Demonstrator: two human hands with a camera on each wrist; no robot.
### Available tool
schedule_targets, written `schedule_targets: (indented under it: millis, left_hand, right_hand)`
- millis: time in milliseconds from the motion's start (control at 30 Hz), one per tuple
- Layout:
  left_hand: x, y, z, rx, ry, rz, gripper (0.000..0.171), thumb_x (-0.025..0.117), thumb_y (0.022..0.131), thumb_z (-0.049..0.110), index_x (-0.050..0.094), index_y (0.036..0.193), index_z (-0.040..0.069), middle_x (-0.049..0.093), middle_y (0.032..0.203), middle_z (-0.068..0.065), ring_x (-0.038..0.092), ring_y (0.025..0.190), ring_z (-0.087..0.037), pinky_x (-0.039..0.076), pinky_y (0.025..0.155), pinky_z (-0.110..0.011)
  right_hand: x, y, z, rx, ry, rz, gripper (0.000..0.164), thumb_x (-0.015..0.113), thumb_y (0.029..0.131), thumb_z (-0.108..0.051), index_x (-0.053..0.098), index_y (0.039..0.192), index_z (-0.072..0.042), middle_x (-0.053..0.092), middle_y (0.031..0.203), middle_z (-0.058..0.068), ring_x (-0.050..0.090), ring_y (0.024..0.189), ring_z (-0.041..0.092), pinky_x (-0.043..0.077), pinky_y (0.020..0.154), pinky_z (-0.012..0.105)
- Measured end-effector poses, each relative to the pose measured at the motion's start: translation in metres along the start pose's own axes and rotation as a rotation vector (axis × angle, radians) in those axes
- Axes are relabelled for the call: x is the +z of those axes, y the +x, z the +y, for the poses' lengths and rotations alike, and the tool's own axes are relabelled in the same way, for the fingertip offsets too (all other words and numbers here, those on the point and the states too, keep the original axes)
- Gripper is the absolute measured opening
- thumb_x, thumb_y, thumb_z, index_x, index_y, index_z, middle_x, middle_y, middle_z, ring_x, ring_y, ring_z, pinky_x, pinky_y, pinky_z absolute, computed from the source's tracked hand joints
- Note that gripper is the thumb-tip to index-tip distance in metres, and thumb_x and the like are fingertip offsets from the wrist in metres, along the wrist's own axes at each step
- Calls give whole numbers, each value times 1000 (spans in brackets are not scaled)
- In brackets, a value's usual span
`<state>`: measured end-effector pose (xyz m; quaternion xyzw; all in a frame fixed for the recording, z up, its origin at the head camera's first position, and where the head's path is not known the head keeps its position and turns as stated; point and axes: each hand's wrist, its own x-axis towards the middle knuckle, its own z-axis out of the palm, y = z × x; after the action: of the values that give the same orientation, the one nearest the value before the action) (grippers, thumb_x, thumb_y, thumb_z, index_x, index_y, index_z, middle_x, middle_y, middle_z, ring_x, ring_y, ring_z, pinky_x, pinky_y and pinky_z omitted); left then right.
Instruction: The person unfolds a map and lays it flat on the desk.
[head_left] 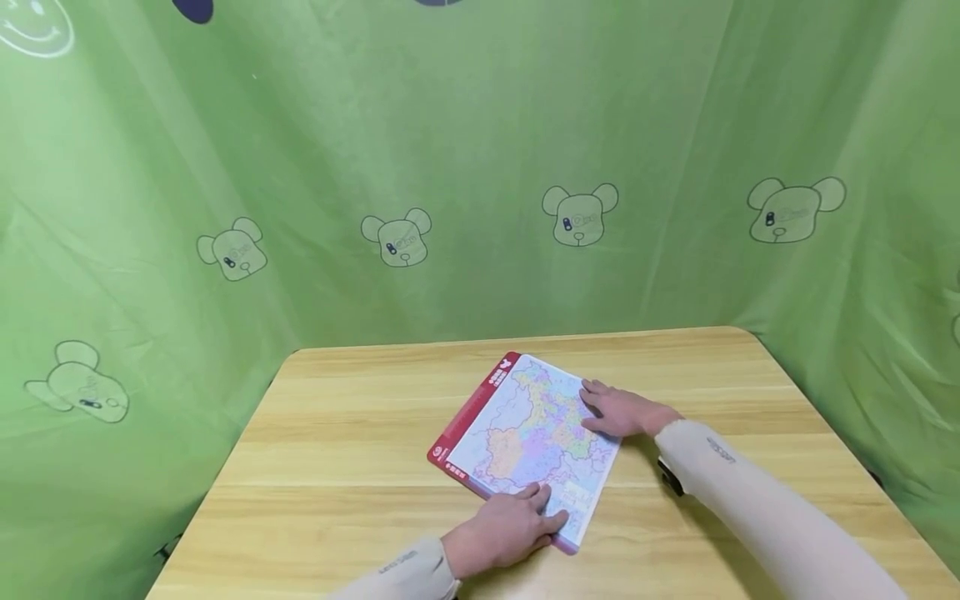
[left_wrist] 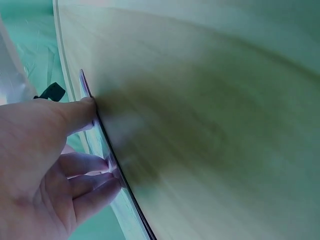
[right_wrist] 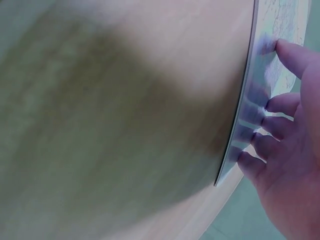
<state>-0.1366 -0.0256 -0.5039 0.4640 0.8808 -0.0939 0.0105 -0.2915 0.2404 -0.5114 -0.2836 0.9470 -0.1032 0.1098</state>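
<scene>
A thin board printed with a coloured map [head_left: 536, 442], with a red band along its far-left side, lies turned at an angle on the wooden table. My left hand [head_left: 506, 529] rests on its near corner, fingers spread over the map. In the left wrist view the left thumb and fingertips touch the face along the board's edge [left_wrist: 107, 145]. My right hand [head_left: 622, 410] lies on the board's right side. Its thumb and several fingertips press the glossy surface [right_wrist: 257, 100] in the right wrist view, with the palm raised off it.
The wooden table [head_left: 337, 417] has rounded far corners. A green curtain [head_left: 480, 167] with bear-head drawings hangs behind it and down both sides. A dark strap piece [head_left: 670, 477] shows under the right sleeve.
</scene>
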Motion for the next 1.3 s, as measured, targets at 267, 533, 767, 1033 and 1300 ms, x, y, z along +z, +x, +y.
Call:
schedule_targets:
  millis: [267,533,767,1033,1300]
  left_hand:
    - [0,5,1,15,53,22,39,48,98,41,49,137,40,50,138,-1,48,124,-14,56,70,-27]
    - [1,3,5,32,22,20,38,44,100,38,49,137,40,50,138,-1,48,124,-14,55,72,-27]
    - [2,3,2,59,-18,36,42,51,97,39,49,139,33,50,138,-3,46,126,-15,49,91,-28]
    - [1,-11,-25,-16,-108,33,65,49,93,54,41,144,15,39,146,-12,36,134,-25,35,107,-36]
    - [9,-29,-76,-138,-179,36,85,55,84,62,39,143,3,33,148,-17,30,137,-32,30,109,-43]
  right_hand:
    - [-4,4,1,28,17,-4,72,51,96,-39,31,141,12,19,149,31,21,136,46,21,110,54]
    - [1,6,2,31,36,6,72,53,95,-37,30,141,13,21,149,30,21,136,44,20,111,52]
    - [3,-2,1,8,2,42,68,52,95,-35,33,138,15,22,147,33,20,135,48,20,110,55]
    - [-1,-33,-4,35,-99,44,68,49,97,-35,34,134,19,23,143,39,20,132,54,21,108,57]
    - [-1,-72,-24,61,-81,91,71,51,97,-37,36,130,24,24,139,44,21,129,57,22,107,59]
